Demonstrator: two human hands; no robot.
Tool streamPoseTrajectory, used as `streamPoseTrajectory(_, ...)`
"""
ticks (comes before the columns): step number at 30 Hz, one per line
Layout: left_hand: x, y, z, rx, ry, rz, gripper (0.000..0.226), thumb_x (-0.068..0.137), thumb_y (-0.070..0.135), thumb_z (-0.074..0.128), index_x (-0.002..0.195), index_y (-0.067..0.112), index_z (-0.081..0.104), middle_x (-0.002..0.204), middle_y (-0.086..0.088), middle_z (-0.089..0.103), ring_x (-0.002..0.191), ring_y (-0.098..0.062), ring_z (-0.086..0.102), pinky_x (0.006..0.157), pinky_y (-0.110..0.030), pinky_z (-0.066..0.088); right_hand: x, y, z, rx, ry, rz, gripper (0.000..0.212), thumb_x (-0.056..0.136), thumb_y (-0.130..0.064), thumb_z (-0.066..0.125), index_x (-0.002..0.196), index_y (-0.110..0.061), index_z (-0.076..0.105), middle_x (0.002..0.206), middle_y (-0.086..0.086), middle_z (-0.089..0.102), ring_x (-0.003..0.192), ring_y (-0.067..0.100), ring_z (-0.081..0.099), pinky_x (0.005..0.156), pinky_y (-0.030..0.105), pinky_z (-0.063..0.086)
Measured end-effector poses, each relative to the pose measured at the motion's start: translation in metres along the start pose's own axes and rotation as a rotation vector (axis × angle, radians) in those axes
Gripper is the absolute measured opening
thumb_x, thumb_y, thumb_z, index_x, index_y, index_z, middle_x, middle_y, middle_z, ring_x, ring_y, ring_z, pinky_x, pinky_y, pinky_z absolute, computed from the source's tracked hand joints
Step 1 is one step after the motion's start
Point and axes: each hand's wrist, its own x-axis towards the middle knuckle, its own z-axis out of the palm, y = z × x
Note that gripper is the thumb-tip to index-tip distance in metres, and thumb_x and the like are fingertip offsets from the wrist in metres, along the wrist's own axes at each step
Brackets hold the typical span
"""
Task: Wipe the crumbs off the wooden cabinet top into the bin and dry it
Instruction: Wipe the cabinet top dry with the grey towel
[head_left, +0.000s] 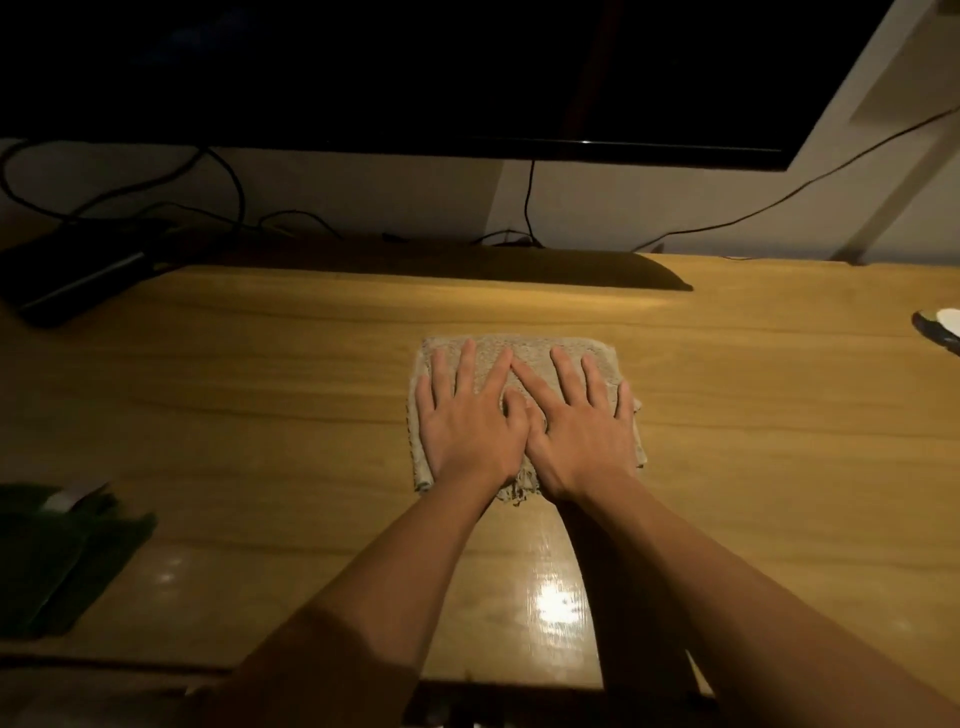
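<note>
A beige towel cloth (530, 349) lies flat in the middle of the wooden cabinet top (260, 395). My left hand (470, 421) presses palm-down on the cloth's left half with fingers spread. Beside it, my right hand (576, 426) lies flat on the right half, its thumb touching the left thumb. Neither hand grips the cloth; both rest on top of it. No crumbs or bin are visible in the dim light.
A large dark screen (415, 73) hangs above the back edge, with cables (228, 176) trailing behind. A dark box (72, 280) sits back left. A dark green cloth (62, 556) lies front left. A small object (940, 327) pokes in at the right edge.
</note>
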Motion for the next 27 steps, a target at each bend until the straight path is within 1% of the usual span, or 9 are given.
streamPoseTrajectory(5, 0.071, 0.013, 0.004, -0.015, 0.011, -0.002, 0.056, 0.101, 0.051, 0.014, 0.156, 0.049, 0.004, 0.169, 0.005, -0.003, 0.154, -0.027, -0.013, 0.123, -0.049, -0.001, 0.071, 0.01, -0.002, -0.025, 0.026, 0.021, 0.05, 0.103, -0.058, 0.002, 0.152, -0.062, -0.007, 0.171, -0.01, -0.008, 0.156, 0.02, -0.015, 0.123, 0.058, -0.008)
streamPoseTrajectory(9, 0.127, 0.026, 0.006, -0.003, 0.02, -0.008, 0.055, 0.101, 0.051, 0.016, 0.155, 0.047, 0.017, 0.169, 0.002, 0.011, 0.155, -0.03, -0.002, 0.122, -0.051, 0.003, 0.13, 0.018, -0.005, -0.038, 0.026, 0.043, 0.049, 0.104, -0.056, 0.003, 0.154, -0.06, 0.001, 0.171, -0.009, -0.001, 0.157, 0.022, -0.007, 0.124, 0.059, -0.005)
streamPoseTrajectory(12, 0.161, 0.034, 0.007, 0.02, 0.006, -0.036, 0.055, 0.1, 0.049, 0.016, 0.148, 0.038, 0.04, 0.159, -0.004, 0.037, 0.149, -0.033, 0.022, 0.12, -0.052, 0.01, 0.164, 0.024, -0.009, -0.091, 0.055, 0.055, 0.051, 0.105, -0.052, 0.008, 0.155, -0.05, 0.019, 0.166, 0.001, 0.028, 0.154, 0.03, 0.018, 0.123, 0.06, 0.003)
streamPoseTrajectory(14, 0.177, 0.039, 0.006, 0.062, 0.001, -0.055, 0.057, 0.1, 0.048, 0.017, 0.135, 0.03, 0.058, 0.145, -0.007, 0.054, 0.138, -0.034, 0.038, 0.117, -0.054, 0.016, 0.18, 0.026, -0.013, -0.129, 0.07, 0.057, 0.052, 0.105, -0.05, 0.014, 0.151, -0.041, 0.036, 0.155, 0.006, 0.047, 0.145, 0.035, 0.036, 0.121, 0.062, 0.013)
streamPoseTrajectory(17, 0.192, 0.044, 0.005, 0.073, -0.051, -0.067, 0.062, 0.099, 0.051, 0.017, 0.122, 0.023, 0.068, 0.131, -0.011, 0.064, 0.129, -0.036, 0.048, 0.113, -0.055, 0.02, 0.195, 0.027, -0.017, -0.129, 0.031, 0.088, 0.054, 0.105, -0.049, 0.015, 0.141, -0.032, 0.052, 0.142, 0.01, 0.059, 0.135, 0.036, 0.048, 0.117, 0.064, 0.018)
streamPoseTrajectory(20, 0.196, 0.046, 0.003, 0.08, -0.077, -0.062, 0.067, 0.099, 0.053, 0.016, 0.121, 0.019, 0.07, 0.127, -0.013, 0.067, 0.126, -0.035, 0.051, 0.111, -0.055, 0.021, 0.199, 0.028, -0.02, -0.103, 0.014, 0.115, 0.058, 0.104, -0.049, 0.013, 0.135, -0.029, 0.057, 0.139, 0.01, 0.062, 0.132, 0.036, 0.05, 0.116, 0.065, 0.018)
streamPoseTrajectory(23, 0.194, 0.044, 0.005, 0.059, -0.057, -0.044, 0.067, 0.1, 0.053, 0.015, 0.125, 0.02, 0.068, 0.132, -0.012, 0.065, 0.129, -0.035, 0.049, 0.113, -0.054, 0.02, 0.196, 0.027, -0.018, -0.092, 0.031, 0.116, 0.06, 0.104, -0.051, 0.013, 0.139, -0.029, 0.056, 0.141, 0.012, 0.06, 0.134, 0.037, 0.048, 0.117, 0.064, 0.017)
streamPoseTrajectory(25, 0.19, 0.043, 0.004, 0.041, -0.036, -0.02, 0.064, 0.101, 0.051, 0.015, 0.129, 0.023, 0.065, 0.138, -0.01, 0.061, 0.133, -0.034, 0.046, 0.114, -0.054, 0.02, 0.191, 0.029, -0.016, -0.089, 0.047, 0.106, 0.059, 0.104, -0.053, 0.012, 0.145, -0.032, 0.049, 0.147, 0.011, 0.055, 0.139, 0.037, 0.044, 0.118, 0.065, 0.014)
streamPoseTrajectory(27, 0.18, 0.04, 0.005, 0.027, -0.003, 0.015, 0.059, 0.101, 0.049, 0.016, 0.135, 0.028, 0.059, 0.144, -0.007, 0.056, 0.137, -0.033, 0.041, 0.116, -0.054, 0.019, 0.18, 0.031, -0.012, -0.105, 0.066, 0.081, 0.057, 0.104, -0.054, 0.01, 0.152, -0.039, 0.036, 0.156, 0.008, 0.045, 0.147, 0.037, 0.033, 0.12, 0.064, 0.008)
